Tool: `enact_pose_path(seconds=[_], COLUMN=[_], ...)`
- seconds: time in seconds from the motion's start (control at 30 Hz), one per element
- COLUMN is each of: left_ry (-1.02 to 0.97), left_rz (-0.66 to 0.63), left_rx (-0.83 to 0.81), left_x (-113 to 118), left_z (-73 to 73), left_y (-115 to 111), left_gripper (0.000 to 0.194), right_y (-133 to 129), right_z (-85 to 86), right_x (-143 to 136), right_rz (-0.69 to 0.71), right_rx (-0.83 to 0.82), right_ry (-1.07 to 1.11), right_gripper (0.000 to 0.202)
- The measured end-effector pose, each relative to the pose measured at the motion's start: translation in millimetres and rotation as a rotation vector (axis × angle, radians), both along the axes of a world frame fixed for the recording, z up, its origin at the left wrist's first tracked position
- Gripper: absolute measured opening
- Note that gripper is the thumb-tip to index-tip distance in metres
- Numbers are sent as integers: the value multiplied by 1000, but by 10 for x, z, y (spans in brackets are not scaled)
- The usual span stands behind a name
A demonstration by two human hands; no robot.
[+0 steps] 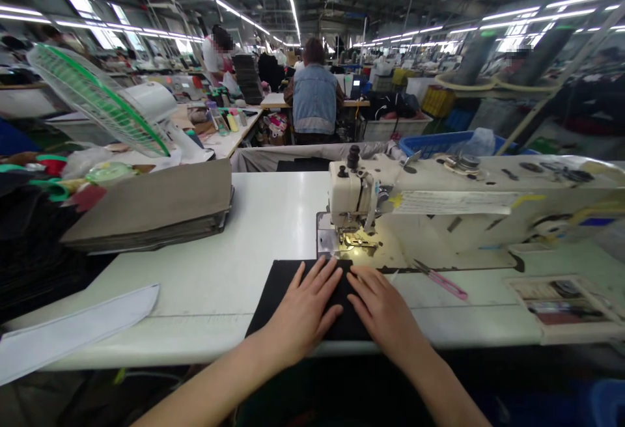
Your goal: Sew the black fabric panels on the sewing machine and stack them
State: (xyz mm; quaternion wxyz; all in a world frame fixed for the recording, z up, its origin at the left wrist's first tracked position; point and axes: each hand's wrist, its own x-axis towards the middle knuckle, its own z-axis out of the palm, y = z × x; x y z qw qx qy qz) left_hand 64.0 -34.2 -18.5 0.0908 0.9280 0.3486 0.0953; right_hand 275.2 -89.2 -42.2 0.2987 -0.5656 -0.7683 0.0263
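A black fabric panel (269,287) lies on the white sewing table, just in front of the sewing machine (430,186). My left hand (307,310) rests flat on it, fingers spread and pointing toward the needle area. At the panel's right edge is my right hand (383,306), its fingers stretched out and curved slightly down over the fabric. The presser foot (360,242) sits under the lit machine head, a little beyond my fingertips. To the right of my right hand lie pink-handled scissors (446,284).
A stack of grey-brown panels (161,199) stands on the left of the table (273,212), with a white strip (83,332) near the front edge. Beyond are a green-and-white fan (107,101), a blue basket (439,144) and a seated person (315,98). A parts tray (561,303) sits right.
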Motion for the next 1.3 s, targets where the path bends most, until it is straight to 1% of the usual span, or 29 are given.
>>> enact_pose_path(seconds=[0.07,0.17,0.23,0.33,0.63,0.83,0.93,1.13,1.2,1.3], left_ry=[10,26,39,58,83,30,56,77,74,57], left_rz=[-71,-75,-83,-92,-98,-113,-123,-128,-142,-240], left_rx=[-28,-35,-45,-60,-82,-45,-46,-38,-47,-81], left_x=[69,68,37,13,46,26,14,15,1,-43], left_z=[31,76,100,122,169,94,64,96,122,162], left_y=[122,344,464,551,586,616,631,704,681,533], left_gripper=[60,61,61,61,60,60,61,62,59,48], right_y=[142,329,407,457,464,469,476,509,457,262], right_z=[12,11,7,5,15,0,-14,14,23,23], right_x=[-24,-30,-22,-13,-31,-24,-20,2,15,31], right_rz=[-3,-1,-1,-2,-41,-39,-35,-29,-4,48], right_rx=[5,11,7,-5,-12,0,4,3,10,32], right_ry=[6,18,21,23,26,2,7,-8,-11,-9], right_gripper=[34,34,33,31,32,32,33,32,29,27])
